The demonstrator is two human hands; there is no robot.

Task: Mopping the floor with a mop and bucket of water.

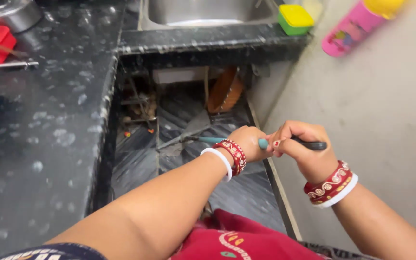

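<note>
Both hands, left hand [247,142] and right hand [302,147], grip a level tool [292,142] (lying left-right).

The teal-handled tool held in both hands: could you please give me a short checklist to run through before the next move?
1. Right hand closed around the tool's dark end: ok.
2. Left hand on the teal handle: ok.
3. Tool's working tip visible: cannot tell, hidden in the dark space under the counter.
4. Orange plate apart from the tool: ok.
5. Pink bottle standing firmly: cannot tell, blurred.
</note>
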